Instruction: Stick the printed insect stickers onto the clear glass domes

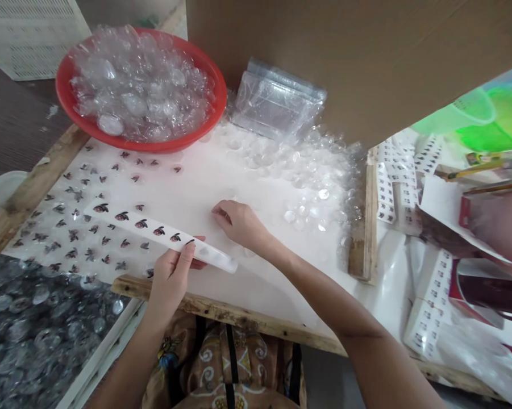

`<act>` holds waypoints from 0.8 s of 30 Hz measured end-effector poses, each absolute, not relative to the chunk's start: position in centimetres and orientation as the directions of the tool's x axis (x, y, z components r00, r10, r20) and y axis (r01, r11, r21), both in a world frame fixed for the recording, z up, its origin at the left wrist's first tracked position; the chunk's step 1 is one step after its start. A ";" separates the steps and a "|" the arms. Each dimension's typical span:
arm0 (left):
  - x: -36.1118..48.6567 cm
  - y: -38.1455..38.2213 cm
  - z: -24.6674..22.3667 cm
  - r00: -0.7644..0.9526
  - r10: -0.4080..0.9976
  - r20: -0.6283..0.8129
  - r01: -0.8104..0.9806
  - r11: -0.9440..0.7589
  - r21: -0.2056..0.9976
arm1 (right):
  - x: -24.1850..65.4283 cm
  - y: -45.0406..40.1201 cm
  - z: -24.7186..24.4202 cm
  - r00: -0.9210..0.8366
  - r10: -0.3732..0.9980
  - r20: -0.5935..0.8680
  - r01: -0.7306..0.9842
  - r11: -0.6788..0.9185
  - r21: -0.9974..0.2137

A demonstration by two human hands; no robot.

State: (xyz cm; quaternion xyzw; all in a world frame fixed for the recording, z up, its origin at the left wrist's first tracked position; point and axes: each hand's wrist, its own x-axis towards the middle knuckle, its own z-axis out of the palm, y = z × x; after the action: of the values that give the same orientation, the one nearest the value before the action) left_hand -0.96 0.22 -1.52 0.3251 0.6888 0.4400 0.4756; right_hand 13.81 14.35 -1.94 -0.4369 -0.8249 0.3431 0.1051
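Observation:
My left hand (177, 266) grips a white sticker strip (149, 228) between thumb and fingers. Dark printed stickers run along its left part, while its right end looks bare. My right hand (241, 220) is just above the white tabletop (204, 199), its fingers curled together in a pinch. Whatever lies between those fingertips is hidden. Clear round plastic caps (302, 213) lie scattered to the right of that hand. On the left part of the tabletop are many clear pieces bearing dark printed stickers (73, 234).
A red basin (219, 108) heaped with clear plastic pieces stands back left. Behind are a clear plastic box (277, 99) and a cardboard wall (345, 51). Wooden edging (259, 321) borders the table. Sticker strips (430, 301) lie right; a bin of clear pieces (34, 329) sits lower left.

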 end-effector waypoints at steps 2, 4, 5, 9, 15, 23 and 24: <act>-0.9 0.3 -1.5 -0.341 0.863 -0.372 0.018 0.402 0.916 | 14.4 14.6 -2.0 -0.559 0.821 -0.114 0.684 0.379 -0.623; -0.9 0.3 -1.5 -0.340 0.864 -0.371 0.003 0.396 0.918 | 15.3 14.9 -2.2 -0.506 0.861 -0.051 0.730 0.396 -0.557; -0.8 0.2 -1.5 -0.339 0.866 -0.369 -0.004 0.391 0.921 | 15.8 15.1 -2.3 -0.487 0.873 -0.014 0.751 0.410 -0.517; -0.9 0.2 -1.6 -0.333 0.870 -0.364 -0.003 0.385 0.923 | 16.9 15.8 -2.8 -0.499 0.866 0.038 0.789 0.472 -0.394; -0.8 0.2 -1.4 -0.334 0.865 -0.374 -0.006 0.395 0.919 | 16.9 15.9 -2.2 -0.483 0.875 -0.019 0.752 0.404 -0.520; -0.8 0.4 -0.9 -0.325 0.868 -0.375 0.011 0.400 0.916 | 17.8 16.6 -0.5 -0.447 0.861 -0.244 0.765 0.227 -0.603; -0.8 0.4 -1.0 -0.323 0.868 -0.377 0.009 0.401 0.916 | 17.7 16.9 -0.6 -0.430 0.885 -0.180 0.775 0.259 -0.577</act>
State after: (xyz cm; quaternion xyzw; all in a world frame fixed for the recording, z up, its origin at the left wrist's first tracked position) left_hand -0.84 0.42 -0.96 0.3212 0.6822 0.4430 0.4850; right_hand 17.70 16.90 -0.63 -0.5261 -0.7884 0.3059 0.0899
